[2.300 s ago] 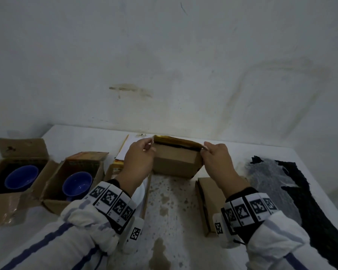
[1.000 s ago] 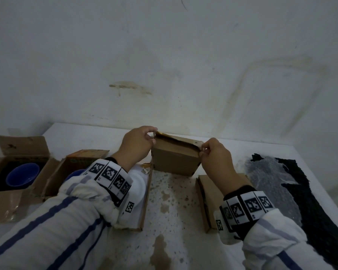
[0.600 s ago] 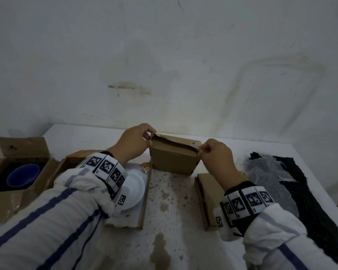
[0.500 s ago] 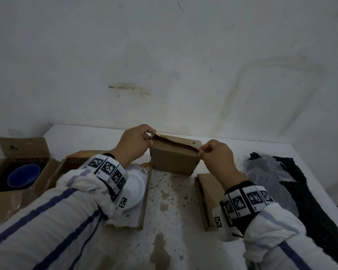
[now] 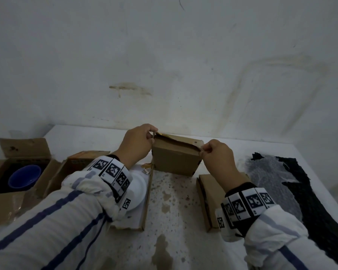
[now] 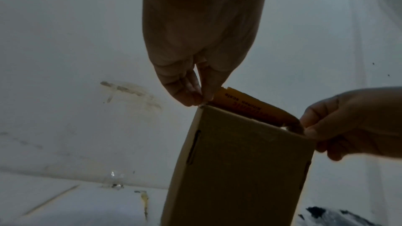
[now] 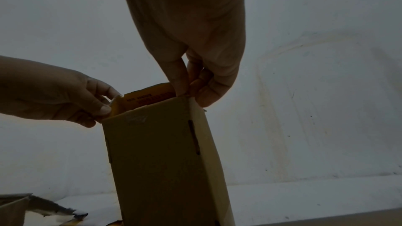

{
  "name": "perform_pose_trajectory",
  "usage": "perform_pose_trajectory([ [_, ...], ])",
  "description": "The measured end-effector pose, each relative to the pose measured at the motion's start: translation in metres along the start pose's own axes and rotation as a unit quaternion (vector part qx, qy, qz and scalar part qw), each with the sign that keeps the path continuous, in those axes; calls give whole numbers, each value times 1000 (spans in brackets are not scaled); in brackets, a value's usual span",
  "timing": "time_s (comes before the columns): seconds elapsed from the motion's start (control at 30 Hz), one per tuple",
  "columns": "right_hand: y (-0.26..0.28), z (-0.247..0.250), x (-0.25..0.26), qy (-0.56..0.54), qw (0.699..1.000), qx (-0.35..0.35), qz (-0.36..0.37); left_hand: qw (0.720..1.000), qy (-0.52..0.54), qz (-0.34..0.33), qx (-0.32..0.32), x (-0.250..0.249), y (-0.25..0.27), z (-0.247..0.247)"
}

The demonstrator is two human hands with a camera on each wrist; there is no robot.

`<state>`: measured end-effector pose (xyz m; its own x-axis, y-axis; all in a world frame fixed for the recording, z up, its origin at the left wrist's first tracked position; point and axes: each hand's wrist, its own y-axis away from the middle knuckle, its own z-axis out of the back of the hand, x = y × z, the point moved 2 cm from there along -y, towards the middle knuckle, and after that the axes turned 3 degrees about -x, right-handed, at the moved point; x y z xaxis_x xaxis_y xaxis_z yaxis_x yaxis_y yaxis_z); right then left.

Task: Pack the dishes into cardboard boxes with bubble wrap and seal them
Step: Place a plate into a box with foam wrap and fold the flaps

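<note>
Fingers (image 6: 191,95) of the left hand (image 5: 137,145) and right hand (image 5: 219,158) pinch opposite top corners of a small cardboard box (image 5: 176,158) standing on the worktop (image 5: 174,221), apparently to tuck its yellow-printed lid flap (image 6: 250,106) shut for sealing.

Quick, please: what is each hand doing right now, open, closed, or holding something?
Left hand: closed, pinching the left top corner of the cardboard box.
Right hand: closed, pinching the box's right top corner.
</note>
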<state>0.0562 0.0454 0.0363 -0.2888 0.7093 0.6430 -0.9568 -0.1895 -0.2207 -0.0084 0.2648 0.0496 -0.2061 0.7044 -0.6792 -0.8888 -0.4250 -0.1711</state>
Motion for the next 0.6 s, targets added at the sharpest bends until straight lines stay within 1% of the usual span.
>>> perform_pose_trajectory([
  [0.1,-2,0,1,2,1000,1,0,999,-40,-36,0,1,0,-1],
  [0.17,-3,-1,2,0,1000,3,-2,998,-40,-39,-1,3,1,-2],
  [0.3,-3,-1,1,7,1000,5,-7,1000,8,-5,2,8,-1,-1],
  [0.43,-5,-1,2,14,1000,6,-13,999,39,10,-5,5,-6,0],
  [0.6,-7,-1,3,17,1000,5,-18,989,134,66,-16,-2,-7,-4],
])
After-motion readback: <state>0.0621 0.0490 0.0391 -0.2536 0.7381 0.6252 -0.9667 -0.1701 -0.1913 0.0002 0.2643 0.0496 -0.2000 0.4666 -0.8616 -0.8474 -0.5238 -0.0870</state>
